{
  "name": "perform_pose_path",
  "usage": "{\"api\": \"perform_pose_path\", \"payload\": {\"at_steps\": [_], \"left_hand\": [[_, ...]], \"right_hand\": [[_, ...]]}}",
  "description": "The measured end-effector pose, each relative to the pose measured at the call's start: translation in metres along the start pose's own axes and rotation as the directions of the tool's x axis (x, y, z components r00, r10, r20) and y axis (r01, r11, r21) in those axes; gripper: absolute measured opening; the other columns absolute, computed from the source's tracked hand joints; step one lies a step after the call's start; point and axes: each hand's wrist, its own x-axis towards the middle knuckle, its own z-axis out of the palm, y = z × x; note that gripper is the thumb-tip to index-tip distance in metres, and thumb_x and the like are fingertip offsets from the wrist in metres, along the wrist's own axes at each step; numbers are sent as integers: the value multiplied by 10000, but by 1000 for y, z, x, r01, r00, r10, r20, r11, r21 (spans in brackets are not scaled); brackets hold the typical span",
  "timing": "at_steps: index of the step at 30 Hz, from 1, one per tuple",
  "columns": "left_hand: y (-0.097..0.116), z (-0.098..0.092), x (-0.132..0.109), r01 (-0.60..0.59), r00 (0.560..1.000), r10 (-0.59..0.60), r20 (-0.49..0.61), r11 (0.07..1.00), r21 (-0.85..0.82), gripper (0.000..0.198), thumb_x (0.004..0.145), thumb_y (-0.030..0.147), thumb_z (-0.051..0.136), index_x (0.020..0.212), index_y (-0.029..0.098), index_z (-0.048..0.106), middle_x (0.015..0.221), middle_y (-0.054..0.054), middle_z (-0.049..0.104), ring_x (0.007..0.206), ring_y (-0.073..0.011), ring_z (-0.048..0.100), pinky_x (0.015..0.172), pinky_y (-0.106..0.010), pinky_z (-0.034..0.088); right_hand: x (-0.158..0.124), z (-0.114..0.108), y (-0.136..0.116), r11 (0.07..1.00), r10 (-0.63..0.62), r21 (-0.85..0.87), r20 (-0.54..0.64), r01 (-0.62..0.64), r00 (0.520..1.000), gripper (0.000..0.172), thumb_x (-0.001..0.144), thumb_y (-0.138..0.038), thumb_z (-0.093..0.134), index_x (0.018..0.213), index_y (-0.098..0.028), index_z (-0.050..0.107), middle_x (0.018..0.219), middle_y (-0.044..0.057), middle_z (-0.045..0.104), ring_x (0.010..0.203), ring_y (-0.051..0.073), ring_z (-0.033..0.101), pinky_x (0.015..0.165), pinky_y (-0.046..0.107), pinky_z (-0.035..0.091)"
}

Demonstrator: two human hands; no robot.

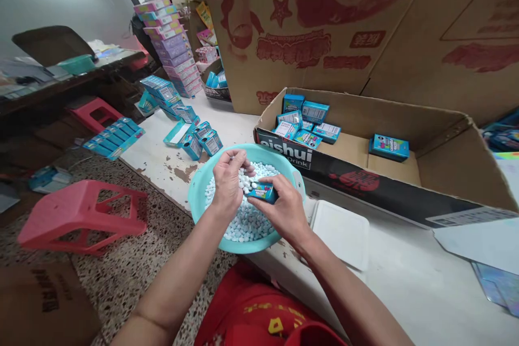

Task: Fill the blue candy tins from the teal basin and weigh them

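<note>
A turquoise basin (pixel 194 197) is partly filled with small white and pale blue candies (pixel 247 221). Over it my right hand (pixel 286 208) grips a small blue candy box (pixel 261 191), tilted with one end toward my left hand. My left hand (pixel 229 178) is curled, palm inward, with several white candies at its fingers, right beside that end of the box. Part of the palm is hidden, so how many candies it holds does not show.
Behind the basin stands a long cardboard box (pixel 365 194) with several blue candy boxes (pixel 308 139) in it. More small blue boxes (pixel 211 142) stand at the left. A white lid (pixel 340 232) lies at the right. A red stool (pixel 77 216) is on the floor.
</note>
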Motion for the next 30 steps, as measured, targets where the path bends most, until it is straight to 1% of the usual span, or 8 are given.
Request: {"api": "perform_pose_path", "payload": {"at_steps": [5,12,17,20,23,26,28,30], "left_hand": [[4,3,-1,-35,999,35,25,999,9,294,693,379,750,716,187,528,573,42,502,500,-89,486,478,-207,426],[4,3,-2,-5,1000,5,29,1000,7,313,724,432,734,720,183,546,593,35,510,491,-76,472,442,-187,390],[4,4,-2,2,1000,-3,29,1000,18,332,697,448,754,712,178,562,561,32,513,463,-69,461,393,-166,316],[5,5,-3,31,998,-32,59,999,16,345,677,454,769,707,171,574,542,32,505,448,-63,443,380,-162,287],[12,4,-5,49,997,-47,66,999,-24,356,675,460,775,713,167,576,538,35,497,444,-57,429,382,-158,282],[17,-1,-3,23,999,-21,34,997,-67,354,687,465,762,738,174,567,542,44,488,443,-55,421,385,-152,273],[15,-8,2,-11,1000,11,8,1000,-27,352,710,488,725,750,181,557,549,47,488,448,-62,430,394,-156,282],[7,-21,7,-2,999,-4,37,986,165,354,745,524,663,769,184,569,606,20,542,514,-94,505,433,-173,347]], "right_hand": [[2,-2,-3,999,4,48,-6,-4,1000,304,701,-271,786,951,-221,620,933,39,646,928,240,605,796,364,470],[1,3,-1,996,52,73,-8,-51,999,297,691,-244,782,943,-232,624,929,31,647,915,235,609,784,356,474],[1,4,-1,994,46,98,-23,-44,999,304,683,-223,785,943,-232,629,926,29,648,914,232,607,790,353,471],[-1,2,0,993,47,109,-15,-45,999,295,693,-238,776,952,-233,635,936,32,648,927,233,608,796,354,470],[-3,-3,2,983,71,174,-18,-67,997,289,692,-279,780,944,-229,649,923,29,653,913,228,613,801,357,474],[-4,-7,6,957,111,274,-62,-90,992,326,669,-332,800,949,-231,668,937,26,663,908,220,616,824,356,480],[-3,-7,9,937,162,325,-89,-125,983,351,645,-373,812,940,-234,682,945,25,668,904,219,621,827,354,486],[-4,-7,12,911,214,378,-84,-168,973,377,623,-401,819,935,-232,690,938,23,672,880,217,628,809,352,495]]}}
